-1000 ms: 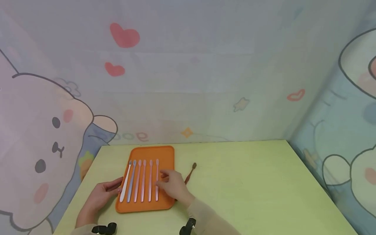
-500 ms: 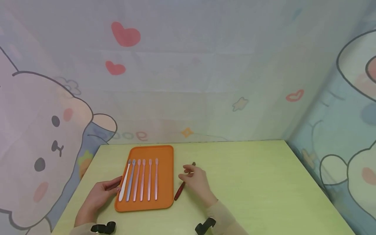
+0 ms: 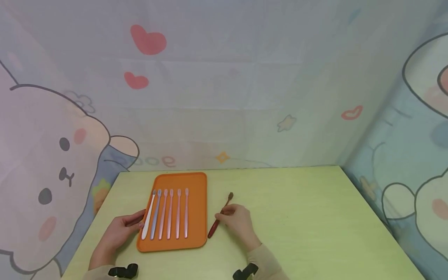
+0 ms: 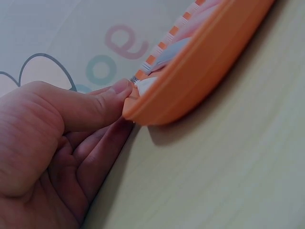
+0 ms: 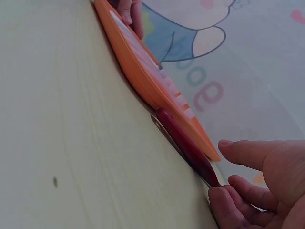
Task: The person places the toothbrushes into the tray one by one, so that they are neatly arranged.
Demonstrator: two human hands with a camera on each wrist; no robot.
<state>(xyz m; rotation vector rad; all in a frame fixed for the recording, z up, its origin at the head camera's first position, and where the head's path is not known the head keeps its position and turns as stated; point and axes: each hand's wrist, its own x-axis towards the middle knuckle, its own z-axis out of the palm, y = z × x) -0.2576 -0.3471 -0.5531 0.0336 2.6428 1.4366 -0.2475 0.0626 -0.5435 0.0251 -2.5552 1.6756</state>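
Note:
On the orange tray (image 3: 196, 210) a row of toothbrushes lies side by side: a white toothbrush (image 3: 148, 216), a blue toothbrush (image 3: 156, 216) and several pink toothbrushes (image 3: 177, 217). My left hand (image 3: 117, 237) holds the tray's left edge; the left wrist view shows its thumb (image 4: 112, 98) on the rim. Beside the tray's right edge, a dark red toothbrush (image 3: 214, 228) lies slanted on the table. My right hand (image 3: 239, 225) is over its middle. In the right wrist view the fingertips (image 5: 221, 202) meet the brush's neck, while the thumb (image 5: 243, 151) stands apart from it.
The pale yellow-green table (image 3: 297, 217) extends right of the tray and the red brush. A cartoon-printed cloth backdrop (image 3: 224, 97) rises behind the table's far edge and along the sides.
My right hand has left the rightmost pink toothbrush on the tray and moved right to the dark red toothbrush, then lowered slightly. The left hand stays on the tray's edge.

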